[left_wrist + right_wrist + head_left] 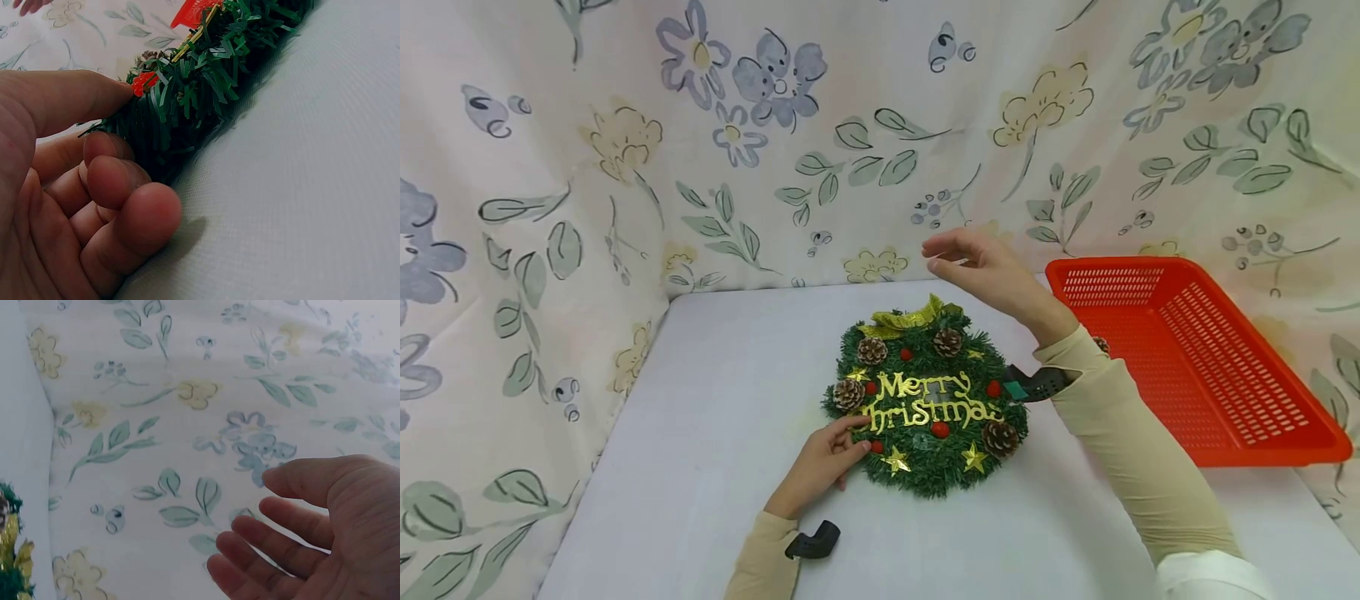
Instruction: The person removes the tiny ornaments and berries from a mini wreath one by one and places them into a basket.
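Note:
A green Christmas wreath [925, 479] lies on the white table, with gold "Merry Christmas" lettering [936, 413] across its middle. Pine cones [1001, 439], red berries, gold stars and a gold bow [910, 320] decorate it. My left hand [823, 460] grips the wreath's lower left edge; in the left wrist view its thumb [81, 100] lies beside a red berry [144, 83] and the other fingers curl below. Raised above the table behind the wreath, my right hand [988, 273] holds nothing, its fingers loosely bent in the right wrist view.
To the right stands a red plastic basket [1262, 333] with perforated walls, partly behind my right forearm. A pine cone [1101, 344] peeks out beside that sleeve. Floral cloth [865, 150] hangs behind the table [722, 375] and along its sides.

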`<state>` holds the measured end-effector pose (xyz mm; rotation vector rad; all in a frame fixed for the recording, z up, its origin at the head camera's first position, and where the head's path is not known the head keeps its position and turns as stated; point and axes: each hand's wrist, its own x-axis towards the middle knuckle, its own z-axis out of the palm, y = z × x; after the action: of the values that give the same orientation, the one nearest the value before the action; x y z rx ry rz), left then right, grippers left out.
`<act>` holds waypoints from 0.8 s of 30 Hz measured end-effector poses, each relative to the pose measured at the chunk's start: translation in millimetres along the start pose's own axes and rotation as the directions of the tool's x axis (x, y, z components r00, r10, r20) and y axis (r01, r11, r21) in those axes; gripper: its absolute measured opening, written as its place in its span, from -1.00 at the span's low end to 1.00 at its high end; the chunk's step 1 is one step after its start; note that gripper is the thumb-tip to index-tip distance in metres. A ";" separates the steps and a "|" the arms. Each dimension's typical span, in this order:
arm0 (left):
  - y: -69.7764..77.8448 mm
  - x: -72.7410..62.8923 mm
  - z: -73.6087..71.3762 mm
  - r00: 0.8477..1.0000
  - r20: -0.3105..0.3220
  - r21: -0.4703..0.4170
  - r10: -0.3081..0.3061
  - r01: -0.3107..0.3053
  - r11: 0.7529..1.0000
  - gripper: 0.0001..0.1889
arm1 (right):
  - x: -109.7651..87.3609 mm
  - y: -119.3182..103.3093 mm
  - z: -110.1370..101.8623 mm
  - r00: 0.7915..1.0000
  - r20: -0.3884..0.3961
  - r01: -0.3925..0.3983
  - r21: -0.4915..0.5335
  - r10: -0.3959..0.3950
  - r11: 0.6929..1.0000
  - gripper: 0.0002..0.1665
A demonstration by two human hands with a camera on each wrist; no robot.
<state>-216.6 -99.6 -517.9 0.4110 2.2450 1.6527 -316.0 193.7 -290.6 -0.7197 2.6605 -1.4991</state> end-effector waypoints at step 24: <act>-0.4 0.4 -1.0 1.000 0.010 0.013 -0.002 0.002 1.000 -0.49 | 12.7 -13.5 61.2 0.987 0.097 0.110 0.167 -0.127 0.980 -0.62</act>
<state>-217.4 -100.4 -518.0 0.4195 2.2490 1.6326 -308.6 133.3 -310.2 -0.9328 2.4248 -1.6296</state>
